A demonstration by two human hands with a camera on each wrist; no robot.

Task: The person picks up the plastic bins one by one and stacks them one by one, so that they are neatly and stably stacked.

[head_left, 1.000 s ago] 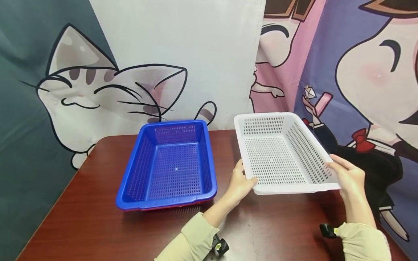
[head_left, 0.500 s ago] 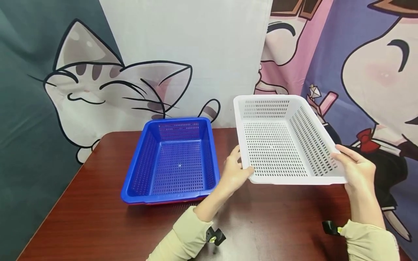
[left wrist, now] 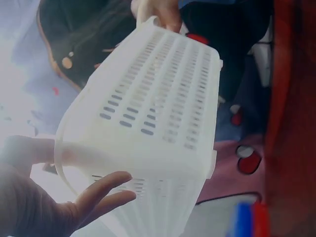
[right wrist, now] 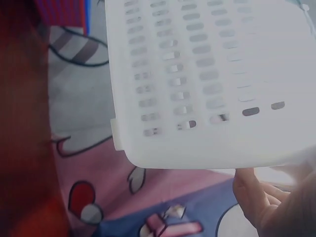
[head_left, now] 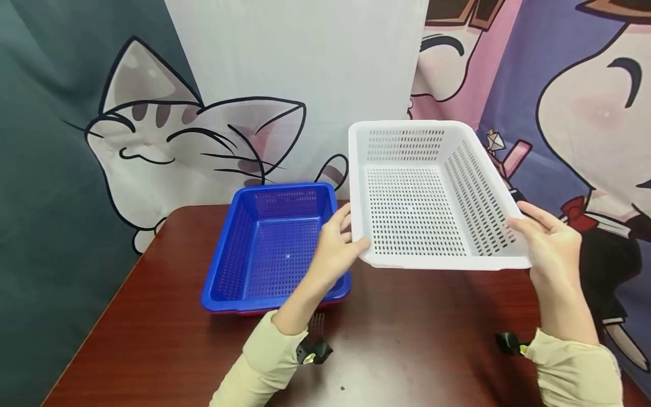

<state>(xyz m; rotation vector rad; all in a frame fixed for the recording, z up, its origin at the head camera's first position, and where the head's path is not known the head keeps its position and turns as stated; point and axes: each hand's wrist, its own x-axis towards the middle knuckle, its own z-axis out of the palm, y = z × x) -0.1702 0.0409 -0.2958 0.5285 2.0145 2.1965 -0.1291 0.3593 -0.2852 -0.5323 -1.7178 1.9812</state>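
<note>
A white perforated plastic basket [head_left: 412,209] is held up above the table, its inside tilted toward the head camera. My left hand [head_left: 333,249] grips its near left corner, thumb over the rim and fingers along the outer wall. At the near right corner my right hand [head_left: 551,246] pinches the rim, thumb on the inside. The left wrist view shows the fingers [left wrist: 106,197] against the slotted side of the basket [left wrist: 163,98]. A blue basket [head_left: 287,249] sits on the table to the left, partly covered by my left hand and forearm, with red showing beneath its rim.
The reddish-brown table [head_left: 152,316] runs back to a cloth backdrop [head_left: 305,51] printed with cartoon figures. Small black cameras are strapped at both wrists, the left one [head_left: 314,350] close above the table in the head view.
Both hands have raised the white basket higher and, within the last half second, brought it left toward the blue basket. My left hand now overlaps the blue basket's right side. The blue basket stays on the table.
</note>
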